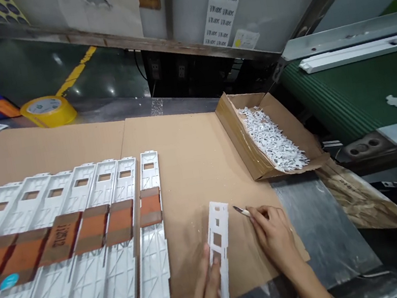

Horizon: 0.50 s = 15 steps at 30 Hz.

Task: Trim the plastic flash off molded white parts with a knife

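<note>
My left hand [205, 292] grips a narrow white plastic strip [217, 239] with several rectangular cutouts, fingers along its left side and thumb near its lower end. The strip stands tilted above the cardboard sheet. To its right, my right hand [275, 234] is closed on a small knife [243, 210], its dark tip pointing up and left toward the strip, apart from it. Left of my hands lies a white ribbed plastic panel [153, 270] with an orange-brown block [150, 208] across it. More such panels [111, 291] lie side by side farther left, also with blocks on them.
A cardboard box [237, 138] of small white plastic scraps [272, 140] stands at the back right. Beyond it is a green conveyor belt [361, 89] carrying a long white part [359, 52]. Yellow tape [49, 111] sits at the back left. A metal frame crosses behind the table.
</note>
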### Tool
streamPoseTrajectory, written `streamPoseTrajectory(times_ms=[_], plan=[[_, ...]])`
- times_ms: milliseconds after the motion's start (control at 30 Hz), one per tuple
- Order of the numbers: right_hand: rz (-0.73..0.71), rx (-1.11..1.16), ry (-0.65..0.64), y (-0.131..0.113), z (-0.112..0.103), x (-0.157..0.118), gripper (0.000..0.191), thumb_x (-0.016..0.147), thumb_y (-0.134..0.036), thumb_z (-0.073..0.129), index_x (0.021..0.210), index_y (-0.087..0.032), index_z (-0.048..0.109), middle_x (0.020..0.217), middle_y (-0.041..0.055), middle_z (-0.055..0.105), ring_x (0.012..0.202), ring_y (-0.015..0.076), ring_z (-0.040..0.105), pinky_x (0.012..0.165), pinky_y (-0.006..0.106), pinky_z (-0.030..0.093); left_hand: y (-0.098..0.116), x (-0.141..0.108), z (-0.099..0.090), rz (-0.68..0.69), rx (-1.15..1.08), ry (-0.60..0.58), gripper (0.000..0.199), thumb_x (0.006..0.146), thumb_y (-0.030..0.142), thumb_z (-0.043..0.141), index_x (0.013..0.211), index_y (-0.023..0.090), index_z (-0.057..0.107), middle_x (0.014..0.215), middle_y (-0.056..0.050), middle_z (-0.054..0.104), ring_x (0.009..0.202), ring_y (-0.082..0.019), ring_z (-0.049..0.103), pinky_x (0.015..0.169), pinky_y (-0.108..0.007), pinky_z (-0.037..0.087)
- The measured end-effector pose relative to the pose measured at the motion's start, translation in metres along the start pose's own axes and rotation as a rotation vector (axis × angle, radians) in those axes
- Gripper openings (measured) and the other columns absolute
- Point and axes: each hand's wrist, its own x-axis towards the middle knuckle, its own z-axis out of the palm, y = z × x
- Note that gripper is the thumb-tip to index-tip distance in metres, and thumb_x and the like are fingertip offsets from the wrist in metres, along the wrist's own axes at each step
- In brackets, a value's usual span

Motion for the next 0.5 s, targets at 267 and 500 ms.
streamPoseTrajectory(times_ms=[267, 500], plan=[[0.107, 0.449, -0.034, -0.041, -0.036, -0.053, 0.032, 0.097, -0.034, 0.037, 0.100, -0.020, 0.066, 0.085, 0.0067, 0.067, 0.080, 0.0183, 0.061, 0.070, 0.029, 0.050, 0.006, 0.009, -0.015, -0.454, -1.470, -0.287, 0.052, 0.086, 0.045, 0.049, 0.134, 0.026, 0.044, 0.138, -0.013, 0.048, 0.106, -0.027, 0.061, 0.091, -0.045, 0.046], [0.552, 1.807, -0.459, -0.095, -0.042, -0.149, 0.057, 0.092, -0.061, 0.034, 0.102, -0.015, 0.066, 0.088, 0.0122, 0.070, 0.080, 0.0225, 0.065, 0.076, 0.037, 0.047, 0.032, 0.026, -0.023, -0.466, -1.741, -0.355, 0.040, 0.088, 0.030, 0.047, 0.128, 0.022, 0.049, 0.139, -0.014, 0.046, 0.101, -0.025, 0.063, 0.080, -0.035, 0.050]])
